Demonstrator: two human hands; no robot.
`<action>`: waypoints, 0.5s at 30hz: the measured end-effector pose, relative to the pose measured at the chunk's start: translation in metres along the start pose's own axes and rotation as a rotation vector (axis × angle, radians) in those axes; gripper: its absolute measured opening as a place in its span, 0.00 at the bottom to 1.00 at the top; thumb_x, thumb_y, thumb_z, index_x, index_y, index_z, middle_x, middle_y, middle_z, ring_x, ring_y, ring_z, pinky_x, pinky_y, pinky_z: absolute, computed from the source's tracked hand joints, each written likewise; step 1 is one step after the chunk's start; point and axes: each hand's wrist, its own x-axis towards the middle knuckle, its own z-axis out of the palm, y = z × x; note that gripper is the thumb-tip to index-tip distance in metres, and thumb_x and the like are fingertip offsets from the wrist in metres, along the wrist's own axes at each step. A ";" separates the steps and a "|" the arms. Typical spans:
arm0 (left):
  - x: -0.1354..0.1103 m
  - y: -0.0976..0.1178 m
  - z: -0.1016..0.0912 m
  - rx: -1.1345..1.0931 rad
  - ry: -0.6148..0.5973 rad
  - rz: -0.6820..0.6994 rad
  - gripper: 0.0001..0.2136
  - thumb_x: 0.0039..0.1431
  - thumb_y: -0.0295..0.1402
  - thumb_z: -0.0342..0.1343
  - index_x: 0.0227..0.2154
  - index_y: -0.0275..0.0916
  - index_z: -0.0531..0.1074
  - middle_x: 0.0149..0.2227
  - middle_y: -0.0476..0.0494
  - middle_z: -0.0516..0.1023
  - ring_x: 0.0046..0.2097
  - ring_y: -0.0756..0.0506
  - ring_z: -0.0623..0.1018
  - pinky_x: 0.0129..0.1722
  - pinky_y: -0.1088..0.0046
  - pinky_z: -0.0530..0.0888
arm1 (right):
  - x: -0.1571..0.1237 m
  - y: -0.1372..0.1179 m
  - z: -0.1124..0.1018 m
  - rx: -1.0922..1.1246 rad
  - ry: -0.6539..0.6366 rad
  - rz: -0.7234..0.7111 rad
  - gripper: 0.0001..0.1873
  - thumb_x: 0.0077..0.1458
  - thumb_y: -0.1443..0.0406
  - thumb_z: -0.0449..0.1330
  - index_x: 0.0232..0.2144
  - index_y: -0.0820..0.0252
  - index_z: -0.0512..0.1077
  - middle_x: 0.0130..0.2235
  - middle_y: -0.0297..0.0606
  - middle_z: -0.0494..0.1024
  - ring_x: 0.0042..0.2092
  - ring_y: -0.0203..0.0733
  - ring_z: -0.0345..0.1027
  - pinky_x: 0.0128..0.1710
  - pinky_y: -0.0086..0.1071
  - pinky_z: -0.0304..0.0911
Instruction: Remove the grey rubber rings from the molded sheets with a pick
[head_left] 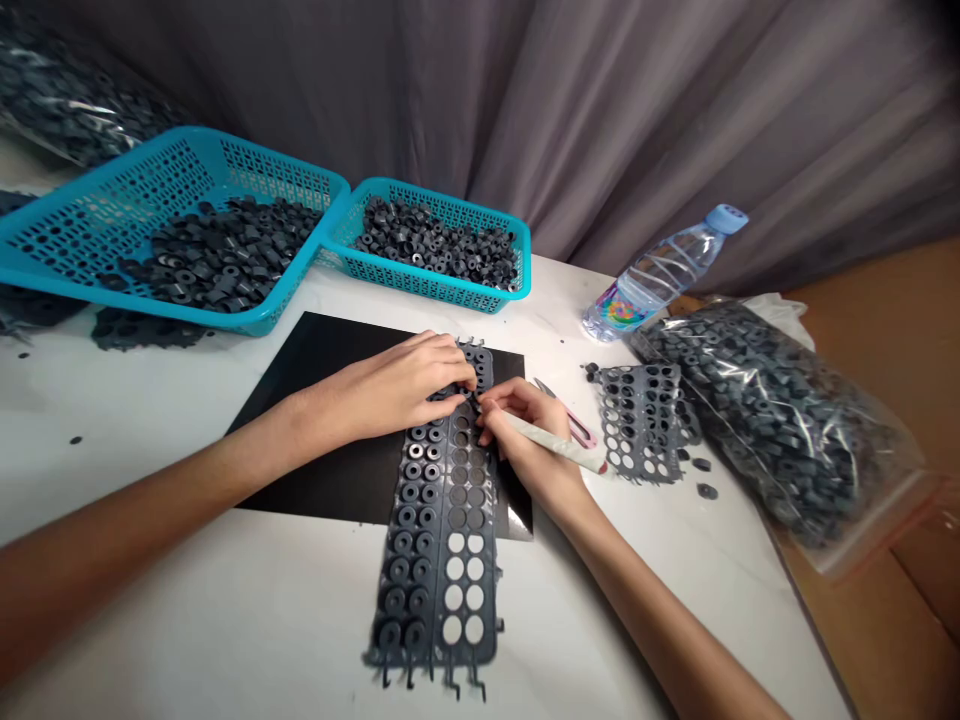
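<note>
A long dark grey moulded rubber sheet (439, 545) lies across a black mat (330, 400) on the white table. Its left columns hold ring-shaped parts; its right columns show empty round holes. My left hand (401, 385) rests on the sheet's far end, fingers curled and pressing on the rings. My right hand (525, 430) touches the sheet beside it and grips a white pen-like tool (559, 445) that points away to the right.
Two turquoise baskets (112, 215) (442, 285) of loose dark rings stand at the back. Right of my hands lie a pink-handled cutter (577, 425), an emptied sheet (645, 420), a plastic bag of rings (780, 420) and a water bottle (660, 270). A grey curtain hangs behind.
</note>
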 end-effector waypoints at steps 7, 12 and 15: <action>0.000 -0.004 0.004 -0.016 0.011 0.011 0.07 0.71 0.32 0.56 0.45 0.38 0.77 0.44 0.42 0.81 0.51 0.41 0.76 0.60 0.60 0.65 | 0.001 0.006 -0.001 0.045 -0.009 -0.006 0.08 0.61 0.61 0.63 0.37 0.59 0.74 0.32 0.34 0.77 0.27 0.35 0.71 0.24 0.26 0.62; 0.001 -0.005 0.005 -0.024 0.014 0.003 0.06 0.71 0.32 0.55 0.44 0.39 0.77 0.44 0.42 0.81 0.51 0.40 0.76 0.60 0.60 0.66 | 0.001 0.005 -0.001 0.062 -0.012 0.004 0.07 0.60 0.61 0.64 0.36 0.59 0.73 0.31 0.34 0.77 0.27 0.35 0.71 0.24 0.26 0.62; 0.001 -0.006 0.005 -0.030 0.010 0.004 0.07 0.71 0.32 0.55 0.44 0.39 0.77 0.44 0.42 0.81 0.51 0.40 0.76 0.60 0.60 0.66 | 0.000 0.004 -0.001 0.057 -0.014 0.006 0.07 0.60 0.62 0.63 0.36 0.59 0.73 0.31 0.34 0.77 0.27 0.35 0.71 0.23 0.27 0.61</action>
